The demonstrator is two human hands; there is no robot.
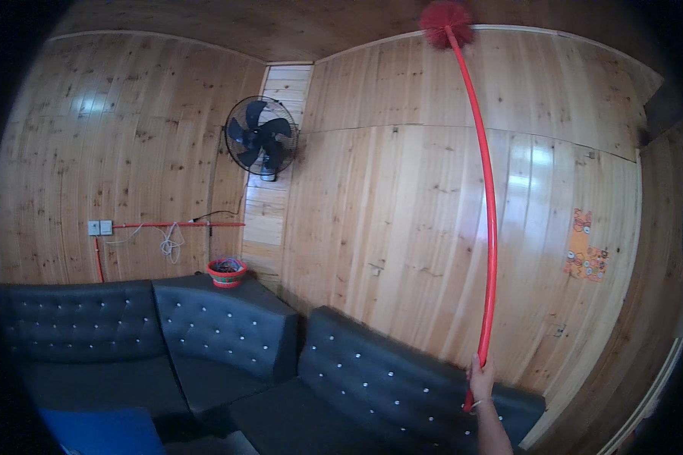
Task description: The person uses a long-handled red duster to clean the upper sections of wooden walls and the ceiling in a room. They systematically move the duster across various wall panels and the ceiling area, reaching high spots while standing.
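My right hand (481, 380) is closed around the lower part of a long red pole (491, 227), near its bottom end. The pole rises, looking bowed, to a round duster head with red bristles (447, 24). Those bristles are at the top of the wood-panelled wall (364, 216), by the pale trim along the brown ceiling (353, 17); whether they touch it cannot be told. My left hand is out of view.
A black tufted corner sofa (227, 324) runs below the walls. A red-rimmed basket (226, 277) stands on its corner top. A black wall fan (260, 135) hangs near the corner. Wall sockets (99, 227) and loose cables are at left; a blue surface (102, 429) is lower left.
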